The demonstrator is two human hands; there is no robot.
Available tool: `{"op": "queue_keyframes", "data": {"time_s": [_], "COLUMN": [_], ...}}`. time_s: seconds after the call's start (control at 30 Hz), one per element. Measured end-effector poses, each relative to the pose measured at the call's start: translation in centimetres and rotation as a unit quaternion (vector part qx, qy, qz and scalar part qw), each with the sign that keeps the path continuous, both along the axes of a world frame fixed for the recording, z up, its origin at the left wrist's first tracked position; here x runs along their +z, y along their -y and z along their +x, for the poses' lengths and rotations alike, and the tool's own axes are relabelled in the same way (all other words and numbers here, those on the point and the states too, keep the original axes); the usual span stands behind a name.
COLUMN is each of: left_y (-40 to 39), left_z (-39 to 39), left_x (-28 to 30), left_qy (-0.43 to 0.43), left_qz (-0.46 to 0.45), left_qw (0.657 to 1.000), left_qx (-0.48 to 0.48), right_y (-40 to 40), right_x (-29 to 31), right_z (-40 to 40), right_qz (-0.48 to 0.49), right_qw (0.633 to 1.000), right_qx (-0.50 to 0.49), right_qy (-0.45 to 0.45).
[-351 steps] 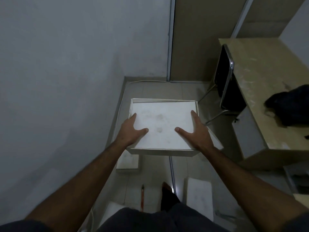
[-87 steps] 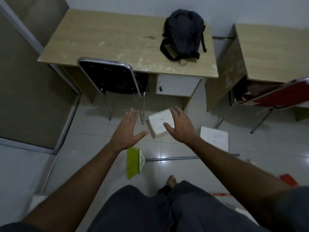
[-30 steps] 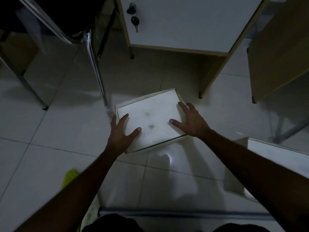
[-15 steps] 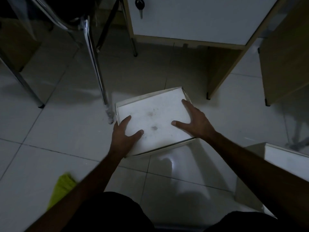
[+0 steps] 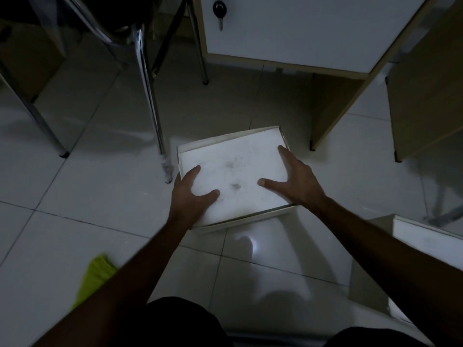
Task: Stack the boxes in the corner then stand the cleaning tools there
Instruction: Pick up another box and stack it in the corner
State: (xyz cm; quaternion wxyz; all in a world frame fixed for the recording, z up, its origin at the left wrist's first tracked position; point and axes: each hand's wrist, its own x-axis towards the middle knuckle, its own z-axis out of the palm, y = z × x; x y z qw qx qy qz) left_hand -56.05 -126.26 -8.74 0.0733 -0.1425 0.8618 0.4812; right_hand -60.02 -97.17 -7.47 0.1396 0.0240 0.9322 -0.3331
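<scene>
Beside chair leg point(image 5: 152, 103): white box point(image 5: 233, 176), left hand point(image 5: 190, 196) and right hand point(image 5: 298, 181) gripping its sides, fingers spread.
Risk: lifting could knock that leg.

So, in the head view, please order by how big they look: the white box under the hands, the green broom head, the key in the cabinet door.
1. White box, largest.
2. Green broom head, though partly hidden behind the left arm.
3. Key, smallest; it is also farthest away.

second box point(image 5: 426, 236) cropped right; broom point(image 5: 96, 276) (green) half-hidden
</scene>
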Motion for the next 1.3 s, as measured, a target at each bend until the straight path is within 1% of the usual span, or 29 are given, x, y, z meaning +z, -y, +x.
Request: {"op": "queue_keyframes", "data": {"time_s": [0.13, 0.27, 0.37, 0.5, 0.67, 0.9, 1.13, 1.3], "left_y": [0.0, 0.2, 0.2, -0.3, -0.4, -0.5, -0.4, -1.0], "left_z": [0.2, 1.7, 3.1, 4.7, 6.7, 8.4, 10.5, 12.2], "left_x": [4.4, 10.8, 16.1, 23.7, 33.4, 45.8, 55.3, 60.7], "left_qy": [0.002, 0.021, 0.024, 0.034, 0.037, 0.029, 0.029, 0.032], "left_qz": [-0.016, -0.025, -0.04, -0.036, -0.028, -0.022, -0.026, -0.03], "left_qw": [1.0, 0.999, 0.998, 0.998, 0.998, 0.998, 0.998, 0.998], "left_qx": [-0.008, -0.022, -0.035, -0.034, -0.042, -0.052, -0.045, -0.044], "right_y": [0.0, -0.1, -0.1, -0.4, -0.4, -0.5, -0.5, -1.1], "right_x": [4.2, 10.2, 15.5, 22.7, 32.3, 45.4, 55.7, 60.8], "right_z": [0.8, 3.0, 4.8, 7.5, 10.1, 13.1, 14.7, 16.3], "right_qz": [0.001, -0.012, -0.02, -0.025, -0.001, -0.021, -0.005, 0.007], "right_qw": [1.0, 1.0, 0.999, 0.998, 0.998, 0.997, 0.998, 0.999], "right_qx": [-0.008, -0.022, -0.031, -0.045, -0.051, -0.068, -0.053, -0.044], "right_qy": [-0.007, 0.011, 0.022, 0.03, 0.041, 0.028, 0.02, 0.027]}}
